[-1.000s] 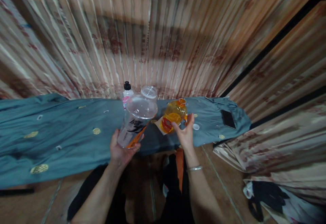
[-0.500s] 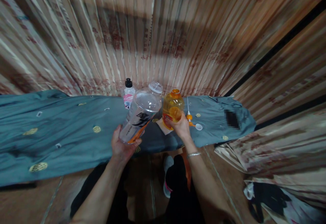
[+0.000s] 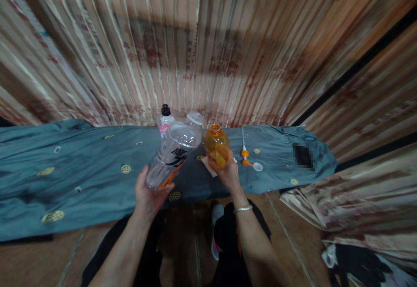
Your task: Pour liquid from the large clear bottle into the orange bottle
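Bottle of amber plastic (image 3: 216, 141), held in the wrapped fingers of the right hand (image 3: 228, 171), has just shifted left, away from the orange-and-white pump (image 3: 245, 154), so both bottles seem brought together as a pair. Its open mouth points up, long axis nearly upright. Farther left of the pump, the left hand (image 3: 148, 198) clasps the base of the clear bottle (image 3: 171, 154), which slants up and rightward.
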A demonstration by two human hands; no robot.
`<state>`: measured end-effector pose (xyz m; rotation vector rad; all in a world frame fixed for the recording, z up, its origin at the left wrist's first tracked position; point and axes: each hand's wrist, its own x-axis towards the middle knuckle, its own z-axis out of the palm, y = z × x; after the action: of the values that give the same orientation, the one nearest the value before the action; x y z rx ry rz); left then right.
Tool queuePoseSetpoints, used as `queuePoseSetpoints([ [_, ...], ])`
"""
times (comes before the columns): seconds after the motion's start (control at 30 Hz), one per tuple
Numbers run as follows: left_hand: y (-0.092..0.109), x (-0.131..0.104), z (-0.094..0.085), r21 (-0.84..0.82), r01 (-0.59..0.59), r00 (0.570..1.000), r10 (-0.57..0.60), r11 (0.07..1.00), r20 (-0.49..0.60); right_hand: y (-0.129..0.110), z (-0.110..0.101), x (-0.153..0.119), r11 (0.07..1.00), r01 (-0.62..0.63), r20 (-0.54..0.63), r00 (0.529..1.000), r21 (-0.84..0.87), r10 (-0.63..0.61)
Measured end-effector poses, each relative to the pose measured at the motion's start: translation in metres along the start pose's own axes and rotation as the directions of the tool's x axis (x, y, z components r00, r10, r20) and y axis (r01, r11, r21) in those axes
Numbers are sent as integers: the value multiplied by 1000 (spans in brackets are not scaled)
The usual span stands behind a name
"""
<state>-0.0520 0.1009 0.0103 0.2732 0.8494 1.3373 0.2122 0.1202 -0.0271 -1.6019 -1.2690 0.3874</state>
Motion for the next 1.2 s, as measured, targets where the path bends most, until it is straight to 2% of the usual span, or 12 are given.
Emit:
queuePoseSetpoints([
  [0.33,0,3,-9,-18,-34,999,33,999,-33,-8,-3,-3,999,-23,-7,1000,-39,23],
  [1.2,5,-3,5,-15,-121,984,118,993,-135,-2,0,-4,993,73,-66,995,-98,-80],
])
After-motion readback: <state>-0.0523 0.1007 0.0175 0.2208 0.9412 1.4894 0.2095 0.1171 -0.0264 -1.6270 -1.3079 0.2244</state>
